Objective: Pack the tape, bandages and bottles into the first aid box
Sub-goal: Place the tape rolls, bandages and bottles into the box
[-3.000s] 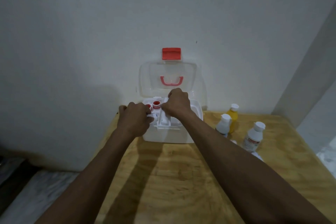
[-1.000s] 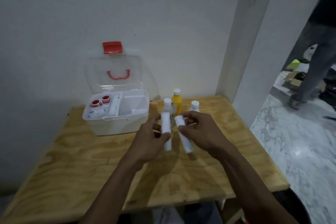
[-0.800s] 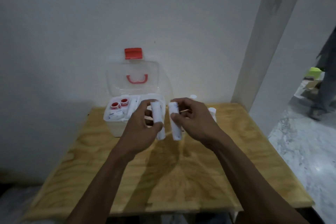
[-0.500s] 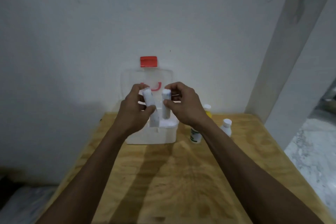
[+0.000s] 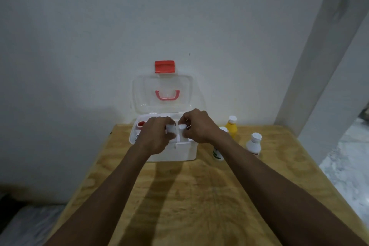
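The white first aid box (image 5: 175,153) stands open at the table's far edge, its clear lid (image 5: 162,91) with a red latch leaning on the wall. My left hand (image 5: 154,139) grips one white bandage roll (image 5: 170,127) and my right hand (image 5: 196,127) grips another bandage roll (image 5: 182,126); both rolls stand upright over the box's tray, their lower ends hidden by my fingers. A red-rimmed tape roll (image 5: 141,124) lies in the left compartment. Right of the box stand a yellow bottle (image 5: 231,127), a white bottle (image 5: 254,145) and a second white bottle (image 5: 218,154) partly behind my right forearm.
The wooden table (image 5: 199,195) runs toward me under my forearms. A white wall is directly behind the box, and a white pillar (image 5: 323,50) rises at the right. Marble floor (image 5: 349,166) shows beyond the table's right edge.
Both hands picked up bandage rolls from beside the bottles, carried them left to the box, and have lowered them from lid height down into the tray.
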